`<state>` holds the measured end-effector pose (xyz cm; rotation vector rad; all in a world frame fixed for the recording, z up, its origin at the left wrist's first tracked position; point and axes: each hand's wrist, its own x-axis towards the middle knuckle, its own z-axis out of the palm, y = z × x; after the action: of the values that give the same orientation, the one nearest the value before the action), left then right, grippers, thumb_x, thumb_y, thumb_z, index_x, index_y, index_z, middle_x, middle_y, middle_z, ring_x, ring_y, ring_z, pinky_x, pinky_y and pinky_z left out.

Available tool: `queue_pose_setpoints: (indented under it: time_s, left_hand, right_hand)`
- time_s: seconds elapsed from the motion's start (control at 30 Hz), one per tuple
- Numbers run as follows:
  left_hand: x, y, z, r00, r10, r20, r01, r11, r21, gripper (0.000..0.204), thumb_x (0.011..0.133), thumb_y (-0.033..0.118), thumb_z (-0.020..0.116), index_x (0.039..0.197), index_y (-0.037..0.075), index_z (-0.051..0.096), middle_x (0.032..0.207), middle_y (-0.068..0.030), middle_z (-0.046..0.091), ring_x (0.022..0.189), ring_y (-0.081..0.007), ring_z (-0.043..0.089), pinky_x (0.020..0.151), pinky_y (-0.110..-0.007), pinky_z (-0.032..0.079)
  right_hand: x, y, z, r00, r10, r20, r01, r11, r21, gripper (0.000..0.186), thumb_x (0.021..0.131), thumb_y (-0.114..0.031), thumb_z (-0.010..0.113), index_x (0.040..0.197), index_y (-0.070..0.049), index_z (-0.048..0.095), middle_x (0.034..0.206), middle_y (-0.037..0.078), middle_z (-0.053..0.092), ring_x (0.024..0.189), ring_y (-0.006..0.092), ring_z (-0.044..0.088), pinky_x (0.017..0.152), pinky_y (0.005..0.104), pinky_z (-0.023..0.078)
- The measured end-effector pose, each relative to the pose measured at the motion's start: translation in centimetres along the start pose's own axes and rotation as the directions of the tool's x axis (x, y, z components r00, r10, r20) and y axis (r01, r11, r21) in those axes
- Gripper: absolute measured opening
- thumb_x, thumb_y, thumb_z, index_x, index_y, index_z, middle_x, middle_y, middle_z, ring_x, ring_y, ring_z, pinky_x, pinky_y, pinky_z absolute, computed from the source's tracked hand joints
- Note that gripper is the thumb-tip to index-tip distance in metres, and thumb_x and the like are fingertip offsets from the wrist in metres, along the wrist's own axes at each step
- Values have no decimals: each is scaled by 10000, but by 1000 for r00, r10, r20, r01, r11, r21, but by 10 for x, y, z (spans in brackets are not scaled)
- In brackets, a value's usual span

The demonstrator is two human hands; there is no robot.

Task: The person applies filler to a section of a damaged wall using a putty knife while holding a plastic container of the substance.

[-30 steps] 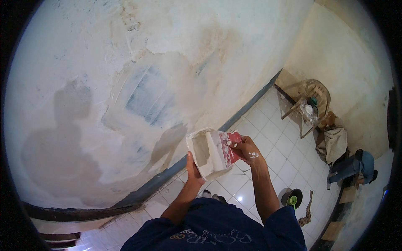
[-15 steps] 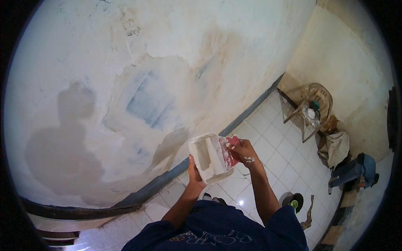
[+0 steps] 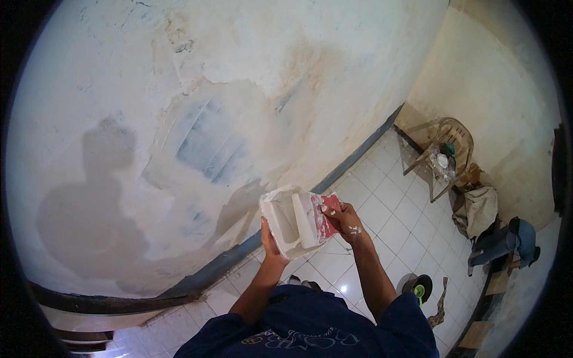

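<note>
My left hand (image 3: pixel 273 247) grips the near left side of a whitish rectangular tub (image 3: pixel 268 206), its thumb along the rim. Pale wall filler (image 3: pixel 285 219) coats the tub's inside. In my right hand (image 3: pixel 345 221) is a red putty spreader (image 3: pixel 325 216), smeared with white, its blade lying across the tub's right part. White smears also show on my right hand and wrist. Beyond the tub stands a wall (image 3: pixel 239 107) with a patched area, where a bluish-grey patch (image 3: pixel 209 146) shows between pale streaks.
A dark blue skirting band (image 3: pixel 352 158) runs along the wall's foot above white floor tiles (image 3: pixel 388 221). To the right are a chair (image 3: pixel 456 137) holding a plastic bag, a pale sack (image 3: pixel 480 209), and a bent-over person in blue (image 3: pixel 516 241). A black bucket (image 3: pixel 425 283) stands near my right arm.
The tub has shifted slightly left, toward the wall, with my left hand. The spreader's blade has moved left with it and remains over the tub.
</note>
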<state>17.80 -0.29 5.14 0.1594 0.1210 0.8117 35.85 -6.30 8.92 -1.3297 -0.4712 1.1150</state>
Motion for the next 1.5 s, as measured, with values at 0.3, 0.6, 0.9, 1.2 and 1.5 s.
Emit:
queue_pose_setpoints:
  time_s: [0.3,0.6,0.9,1.2,1.5]
  left_hand:
    - [0,0,-6,1000,-17,-22,18,999,49,755,912,653,395,1475,154,340,1444,-125,439,1280,-340,476,1059,-540,399]
    - [-3,-6,0,998,-63,-19,65,987,144,745,925,639,381,1476,140,334,1448,-129,432,1291,-329,464,1068,-540,378]
    - [2,-8,-11,995,-93,19,92,995,49,725,930,628,402,1468,145,349,1447,-129,433,1295,-344,456,1067,-562,373]
    - [3,-14,-11,998,-60,-32,63,993,101,747,918,653,372,1451,130,368,1391,-158,475,1233,-341,501,1047,-514,401]
    - [1,-4,-4,999,-22,-43,23,999,23,705,920,600,452,1448,139,377,1397,-128,486,1238,-345,504,1026,-543,421]
  right_hand:
    - [8,13,-17,994,105,19,-101,986,-131,157,862,-121,673,854,36,676,730,37,650,592,82,577,522,241,455]
    - [-28,-44,22,980,-172,99,197,791,-579,171,842,-118,651,907,40,668,689,55,649,602,106,544,556,287,460]
    - [-48,-46,20,931,-317,181,334,537,-775,159,818,-81,641,937,24,650,667,133,610,560,149,516,537,304,436]
    - [-49,-34,10,809,-435,396,552,330,-766,170,810,-141,692,892,-6,629,729,181,590,647,377,624,577,374,496]
    - [-42,-31,3,973,-220,63,221,827,-517,132,884,-97,665,926,28,651,747,80,676,569,109,600,517,277,488]
